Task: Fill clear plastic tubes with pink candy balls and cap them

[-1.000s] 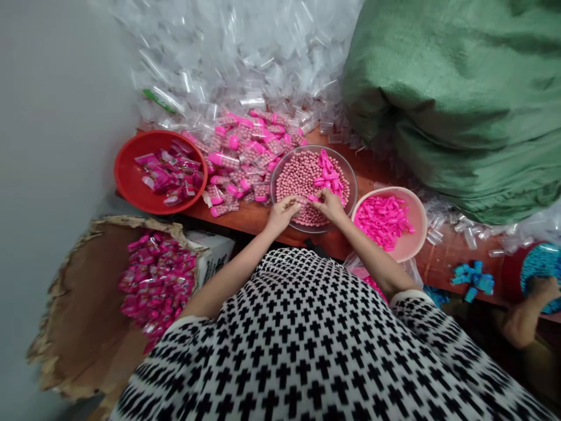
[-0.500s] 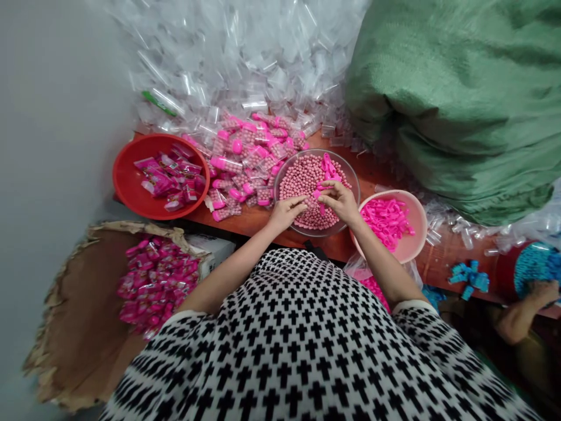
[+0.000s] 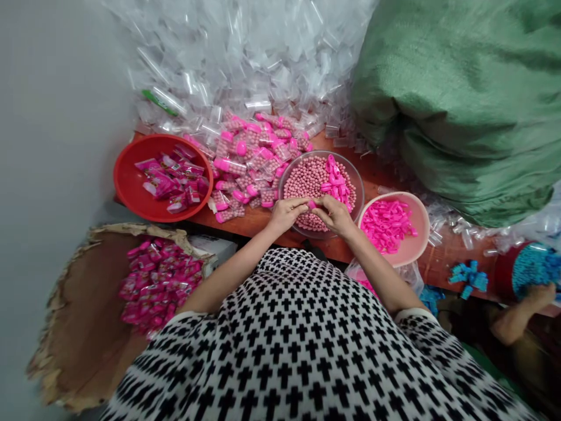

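Above a clear round bowl [image 3: 360,196] of pink bead-like balls [image 3: 304,178], my two hands meet fingertip to fingertip. My left hand [image 3: 286,214] is closed in a pinch at the left side of a small pink plastic piece [image 3: 312,204]. From the right, my right hand [image 3: 335,215] pinches the same piece between thumb and fingers. Fingers cover most of it, so its full shape is hidden. A cluster of pink plastic pieces [image 3: 336,181] lies on the balls, just beyond my right hand.
Ball-filled tubes with pink caps [image 3: 252,158] lie left of the bowl. Around are a red basin [image 3: 120,178] of pink packets, a pale pink bowl [image 3: 421,234] of pink pieces, a torn carton [image 3: 74,316], clear tubes [image 3: 245,52] and a green sack [image 3: 456,105]. Another person's hand [image 3: 537,298] is at right.
My right hand has drawn down and toward my left hand, and their fingertips now meet around the pink piece. The cluster of pink pieces on the balls shows more fully.
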`<state>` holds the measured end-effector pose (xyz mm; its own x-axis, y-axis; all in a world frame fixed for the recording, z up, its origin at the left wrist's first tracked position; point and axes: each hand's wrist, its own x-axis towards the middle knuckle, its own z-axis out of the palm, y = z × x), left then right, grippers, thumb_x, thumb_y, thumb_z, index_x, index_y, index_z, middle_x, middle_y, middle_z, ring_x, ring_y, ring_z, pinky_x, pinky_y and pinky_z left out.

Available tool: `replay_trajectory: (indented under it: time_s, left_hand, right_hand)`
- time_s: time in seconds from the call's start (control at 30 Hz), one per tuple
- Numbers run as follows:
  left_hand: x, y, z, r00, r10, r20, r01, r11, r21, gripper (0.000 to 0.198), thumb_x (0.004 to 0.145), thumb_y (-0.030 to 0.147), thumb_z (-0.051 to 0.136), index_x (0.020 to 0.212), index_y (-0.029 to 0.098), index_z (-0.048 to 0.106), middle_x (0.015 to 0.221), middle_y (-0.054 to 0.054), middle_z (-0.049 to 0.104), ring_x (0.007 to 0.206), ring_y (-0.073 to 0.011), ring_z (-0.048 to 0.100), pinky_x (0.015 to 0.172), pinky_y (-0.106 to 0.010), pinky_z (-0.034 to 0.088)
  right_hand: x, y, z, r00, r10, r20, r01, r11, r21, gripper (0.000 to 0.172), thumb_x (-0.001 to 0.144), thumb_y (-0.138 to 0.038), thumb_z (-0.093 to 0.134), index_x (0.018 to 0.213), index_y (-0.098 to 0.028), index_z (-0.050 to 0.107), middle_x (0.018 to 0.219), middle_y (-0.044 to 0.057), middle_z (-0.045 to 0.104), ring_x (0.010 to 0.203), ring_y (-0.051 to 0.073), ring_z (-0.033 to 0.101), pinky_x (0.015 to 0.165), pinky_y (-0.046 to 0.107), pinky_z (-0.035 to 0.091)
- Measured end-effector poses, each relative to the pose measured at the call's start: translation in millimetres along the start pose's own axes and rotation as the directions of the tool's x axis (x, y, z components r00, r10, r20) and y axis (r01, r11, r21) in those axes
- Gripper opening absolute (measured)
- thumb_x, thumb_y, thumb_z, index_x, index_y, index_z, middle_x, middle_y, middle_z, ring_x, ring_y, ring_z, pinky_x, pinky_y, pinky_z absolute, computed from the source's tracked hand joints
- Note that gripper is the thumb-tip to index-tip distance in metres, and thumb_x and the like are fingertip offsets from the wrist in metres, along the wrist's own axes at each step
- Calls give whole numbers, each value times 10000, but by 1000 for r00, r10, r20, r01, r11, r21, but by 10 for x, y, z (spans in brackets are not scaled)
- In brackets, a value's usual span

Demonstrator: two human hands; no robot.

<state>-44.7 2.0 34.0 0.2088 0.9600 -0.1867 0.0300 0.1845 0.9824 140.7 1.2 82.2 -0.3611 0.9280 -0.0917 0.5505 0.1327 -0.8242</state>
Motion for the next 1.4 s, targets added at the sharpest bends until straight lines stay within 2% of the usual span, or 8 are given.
replay_trajectory:
  time_s: [0.2,0.4,0.6,0.8,0.93,1.23,1.33,1.4]
  left_hand:
    - [-10,41,31,993,-121,-12,117,974,-195,446,657,504,772,957,173,768,1025,-81,748,956,-259,693,908,-409,543]
    - [-37,95,94,970,-243,13,219,848,-482,516,667,515,781,1062,189,720,1012,-60,739,820,-192,696,785,-365,589]
    - [-75,59,97,991,-116,-63,95,960,-265,491,652,552,777,985,192,761,1051,-84,737,1011,-258,658,972,-430,500]
    - [-107,52,85,994,99,-48,-101,994,-36,403,763,534,690,958,189,767,1028,-90,715,1057,-235,622,1009,-408,466]
    - [-99,52,71,989,132,-66,-133,991,-24,337,813,468,654,970,189,758,1031,-87,713,1050,-227,624,997,-400,469]
    - [195,90,-50,974,164,-155,-146,982,121,323,866,441,587,986,183,739,1014,-92,720,1015,-225,641,957,-390,494]
    - [405,192,-230,962,153,-225,-130,985,116,347,864,440,595,1051,176,724,1082,-97,709,1047,-229,641,970,-379,488]
    - [564,257,-425,944,165,-287,-125,980,153,371,866,442,596,1098,175,708,1108,-91,705,1056,-228,639,978,-380,479]
  right_hand:
    - [78,-15,-12,986,158,-54,-134,942,308,370,767,-565,670,906,-224,702,878,55,684,846,201,612,857,374,495]
    - [-2,8,-122,941,325,98,-258,499,827,472,625,-467,821,1034,-265,699,928,3,725,824,162,667,906,392,520]
    - [-56,11,-26,913,381,145,-302,392,869,408,627,-488,813,906,-221,680,935,6,709,828,154,657,788,353,585]
    - [24,-45,37,765,331,552,-620,150,770,260,770,-392,665,912,-181,616,830,41,695,874,192,674,766,376,606]
    - [107,-123,218,792,434,429,-497,50,866,103,746,-269,611,791,-177,601,712,6,665,718,146,645,736,334,616]
    - [541,-201,272,762,456,459,-568,130,813,245,848,-412,500,892,-186,585,736,24,661,664,143,637,584,266,585]
    - [893,-121,-7,799,345,493,-601,411,686,371,888,-510,483,1052,-193,583,927,60,688,745,163,670,581,273,572]
    - [1212,15,-230,888,302,348,-455,685,568,402,901,-506,492,1151,-200,565,1061,80,676,864,187,675,646,295,573]
